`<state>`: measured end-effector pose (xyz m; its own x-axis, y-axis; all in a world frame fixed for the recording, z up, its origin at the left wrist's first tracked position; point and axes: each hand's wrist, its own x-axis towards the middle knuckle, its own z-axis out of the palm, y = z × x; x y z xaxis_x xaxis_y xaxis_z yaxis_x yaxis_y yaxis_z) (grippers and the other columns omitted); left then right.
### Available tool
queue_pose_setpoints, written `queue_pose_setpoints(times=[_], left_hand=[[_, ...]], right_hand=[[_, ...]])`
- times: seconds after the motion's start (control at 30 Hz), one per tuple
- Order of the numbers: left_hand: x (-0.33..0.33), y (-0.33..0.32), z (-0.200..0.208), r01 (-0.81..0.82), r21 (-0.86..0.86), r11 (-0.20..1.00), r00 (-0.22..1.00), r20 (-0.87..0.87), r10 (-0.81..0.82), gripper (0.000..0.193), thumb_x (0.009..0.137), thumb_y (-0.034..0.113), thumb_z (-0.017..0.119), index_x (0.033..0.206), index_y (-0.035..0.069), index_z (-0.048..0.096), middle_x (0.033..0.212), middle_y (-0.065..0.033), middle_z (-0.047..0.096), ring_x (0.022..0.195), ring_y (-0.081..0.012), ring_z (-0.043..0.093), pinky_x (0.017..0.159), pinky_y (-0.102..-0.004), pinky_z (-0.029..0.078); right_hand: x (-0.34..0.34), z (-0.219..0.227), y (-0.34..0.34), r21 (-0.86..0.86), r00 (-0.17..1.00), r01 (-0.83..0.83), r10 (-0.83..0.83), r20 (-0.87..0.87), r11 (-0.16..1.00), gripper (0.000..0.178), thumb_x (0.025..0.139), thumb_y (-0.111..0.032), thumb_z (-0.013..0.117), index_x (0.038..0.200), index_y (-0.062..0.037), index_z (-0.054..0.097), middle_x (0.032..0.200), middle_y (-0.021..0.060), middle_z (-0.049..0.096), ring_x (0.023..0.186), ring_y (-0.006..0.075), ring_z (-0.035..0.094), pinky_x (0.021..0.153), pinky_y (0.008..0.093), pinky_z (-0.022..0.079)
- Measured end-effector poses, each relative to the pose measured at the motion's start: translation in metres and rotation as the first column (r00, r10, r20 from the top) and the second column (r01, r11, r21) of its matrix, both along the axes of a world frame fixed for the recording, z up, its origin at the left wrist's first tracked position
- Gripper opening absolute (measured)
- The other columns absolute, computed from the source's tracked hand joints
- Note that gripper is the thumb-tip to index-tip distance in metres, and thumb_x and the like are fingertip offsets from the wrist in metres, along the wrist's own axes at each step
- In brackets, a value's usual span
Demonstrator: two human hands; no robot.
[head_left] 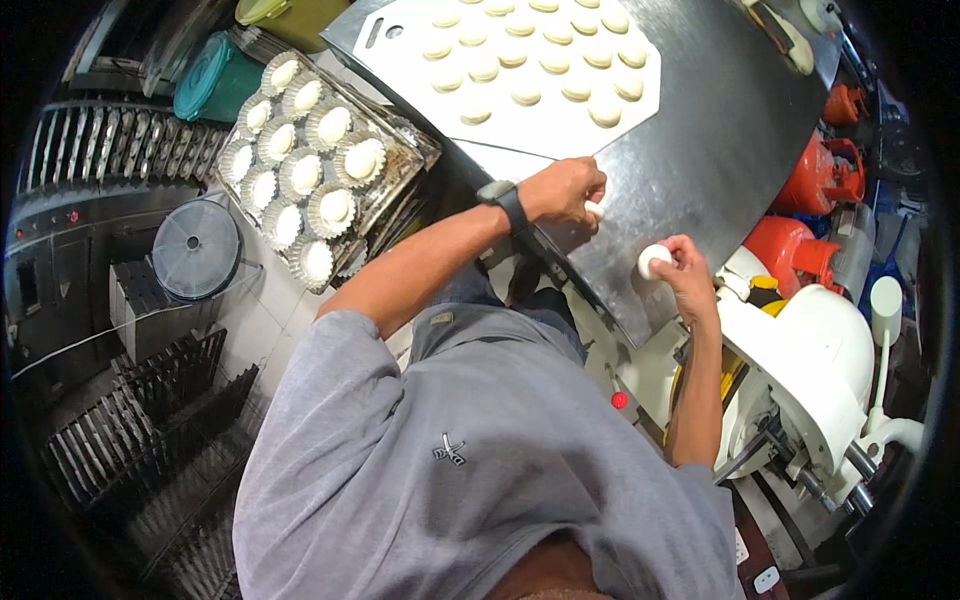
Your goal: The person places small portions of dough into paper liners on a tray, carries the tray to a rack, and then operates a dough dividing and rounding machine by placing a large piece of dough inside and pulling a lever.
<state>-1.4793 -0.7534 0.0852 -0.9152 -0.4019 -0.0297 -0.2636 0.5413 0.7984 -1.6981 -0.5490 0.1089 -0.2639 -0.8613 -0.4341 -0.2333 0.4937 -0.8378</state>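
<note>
A smooth, rounded white dough ball (653, 258) sits at nearly three o'clock, in the closed grip of the right hand (690, 280); the left hand (565, 193), at one o'clock, pinches a second dough piece (595, 210) (mostly hidden by the fingers). Beneath both spreads a shiny metal table (700, 100), with a white board (550, 128) of rounded dough pieces (525, 92) at twelve. Fluted cups (335, 231) holding white lumps stand at ten, red cylinders (805, 180) past two, a white machine (840, 325) past three.
</note>
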Motion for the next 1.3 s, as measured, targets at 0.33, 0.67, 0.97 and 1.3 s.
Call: queue_pose_setpoints(times=[0.33,0.67,0.97,1.3], left_hand=[[0.151,-0.162,0.021,-0.524,0.714,0.465,0.676,0.017,0.736,0.047,0.090,0.038,0.074,0.118,0.002,0.065,0.098,-0.0070,0.067,0.084,-0.0147,0.063,0.076,-0.0316,0.051],[0.137,-0.276,-0.060,-0.682,-0.129,0.720,0.729,-0.043,0.683,0.043,0.072,0.037,0.070,0.107,0.014,0.078,0.088,-0.0154,0.075,0.079,-0.0299,0.071,0.078,-0.0392,0.057],[0.406,-0.067,0.063,-0.856,0.098,0.508,0.497,-0.115,0.860,0.033,0.088,0.018,0.076,0.114,0.001,0.067,0.104,-0.0078,0.071,0.097,-0.0136,0.065,0.086,-0.0309,0.053],[0.411,0.069,-0.001,-0.933,-0.271,0.238,0.150,0.311,0.939,0.027,0.083,0.019,0.079,0.103,0.006,0.068,0.100,-0.0119,0.071,0.087,-0.0297,0.070,0.080,-0.0370,0.055]], right_hand=[[0.122,0.027,-0.260,-0.247,0.887,-0.246,0.115,-0.447,0.937,0.038,0.093,-0.029,0.067,0.118,-0.0007,0.070,0.099,0.0182,0.073,0.082,0.0282,0.068,0.080,0.0380,0.053],[0.150,-0.010,-0.379,-0.056,0.512,-0.640,0.371,-0.775,0.766,0.030,0.077,-0.028,0.073,0.089,-0.0001,0.069,0.082,0.0166,0.070,0.074,0.0302,0.066,0.071,0.0414,0.053],[0.129,0.014,-0.361,-0.193,0.879,-0.306,0.199,-0.433,0.932,0.040,0.087,-0.028,0.081,0.112,-0.0019,0.064,0.097,0.0045,0.063,0.089,0.0133,0.057,0.079,0.0278,0.047],[0.325,0.034,-0.303,-0.280,0.639,-0.767,0.657,-0.398,0.577,0.032,0.089,-0.019,0.078,0.114,-0.0040,0.064,0.099,0.0059,0.071,0.096,0.0170,0.066,0.085,0.0324,0.050]])
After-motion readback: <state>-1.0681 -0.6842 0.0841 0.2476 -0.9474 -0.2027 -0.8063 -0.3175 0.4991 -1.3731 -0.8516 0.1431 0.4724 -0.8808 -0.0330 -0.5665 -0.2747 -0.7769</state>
